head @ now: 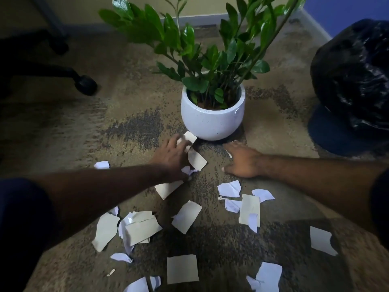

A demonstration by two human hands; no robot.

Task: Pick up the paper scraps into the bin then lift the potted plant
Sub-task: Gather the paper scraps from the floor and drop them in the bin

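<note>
1. The left hand lies low on the carpet just before the pot, fingers curled onto paper scraps it seems to be gathering; one tan piece pokes out at its fingertips.
2. The right hand rests spread and flat beside a small scrap, gripping nothing I can see.
3. Most scraps are scattered nearer the person, so clearing has barely begun.
4. The bin, black-bagged, stands well right of the potted plant, within a reach.
</note>
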